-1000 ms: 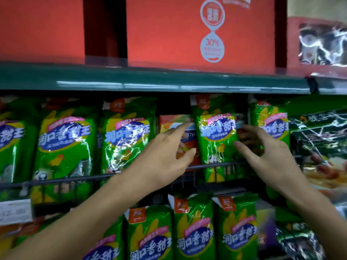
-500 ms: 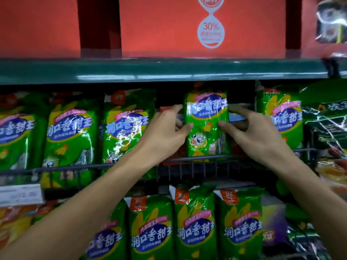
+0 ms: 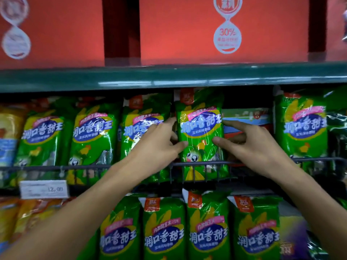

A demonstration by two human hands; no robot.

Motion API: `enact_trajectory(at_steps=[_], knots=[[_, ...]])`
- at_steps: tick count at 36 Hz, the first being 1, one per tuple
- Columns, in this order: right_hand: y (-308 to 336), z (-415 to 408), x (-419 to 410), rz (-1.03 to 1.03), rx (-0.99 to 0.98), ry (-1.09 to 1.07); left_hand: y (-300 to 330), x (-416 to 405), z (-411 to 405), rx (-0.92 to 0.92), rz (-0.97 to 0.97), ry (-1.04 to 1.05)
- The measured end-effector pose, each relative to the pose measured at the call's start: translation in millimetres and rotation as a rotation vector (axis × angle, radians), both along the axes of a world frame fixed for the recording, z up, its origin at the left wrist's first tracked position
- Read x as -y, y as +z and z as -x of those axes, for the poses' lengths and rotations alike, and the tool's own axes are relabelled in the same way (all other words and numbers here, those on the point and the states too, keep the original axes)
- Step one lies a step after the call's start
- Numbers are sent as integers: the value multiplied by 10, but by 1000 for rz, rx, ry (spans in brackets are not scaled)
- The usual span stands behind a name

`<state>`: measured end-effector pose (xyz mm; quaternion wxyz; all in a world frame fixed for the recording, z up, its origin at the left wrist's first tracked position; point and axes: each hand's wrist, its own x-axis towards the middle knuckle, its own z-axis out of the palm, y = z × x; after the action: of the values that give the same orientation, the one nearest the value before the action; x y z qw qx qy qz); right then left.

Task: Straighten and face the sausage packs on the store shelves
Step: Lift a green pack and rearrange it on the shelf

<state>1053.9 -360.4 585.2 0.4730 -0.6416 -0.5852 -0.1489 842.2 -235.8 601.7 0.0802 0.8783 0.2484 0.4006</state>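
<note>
A green sausage pack (image 3: pixel 201 132) with a blue label stands upright on the middle shelf behind the wire rail (image 3: pixel 84 167). My left hand (image 3: pixel 159 145) grips its left edge, thumb on the front. My right hand (image 3: pixel 251 145) grips its right edge the same way. Just right of the pack, a red and blue pack (image 3: pixel 247 122) sits further back. More green packs (image 3: pixel 93 134) line the same shelf to the left, and another green pack (image 3: pixel 302 126) stands at the right.
A green shelf edge (image 3: pixel 169 77) runs overhead with red boxes (image 3: pixel 225 29) on it. A price tag (image 3: pixel 44 188) reading 12.00 hangs at the lower left. The lower shelf holds a row of green packs (image 3: pixel 207 229). Orange packs (image 3: pixel 11 218) lie at far left.
Both hands closed on the green pack's edges and shifted it left, in front of the red and blue pack. It now stands lower behind the rail, facing forward.
</note>
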Motion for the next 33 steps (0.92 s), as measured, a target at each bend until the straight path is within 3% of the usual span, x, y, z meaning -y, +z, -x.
enact_trajectory(at_steps=[22, 33], knots=[[-170, 159, 54, -52, 6, -140, -202, -13, -21, 129, -61, -125], [-178, 112, 12, -15, 74, -177, -218, 22, -51, 104, -56, -89]])
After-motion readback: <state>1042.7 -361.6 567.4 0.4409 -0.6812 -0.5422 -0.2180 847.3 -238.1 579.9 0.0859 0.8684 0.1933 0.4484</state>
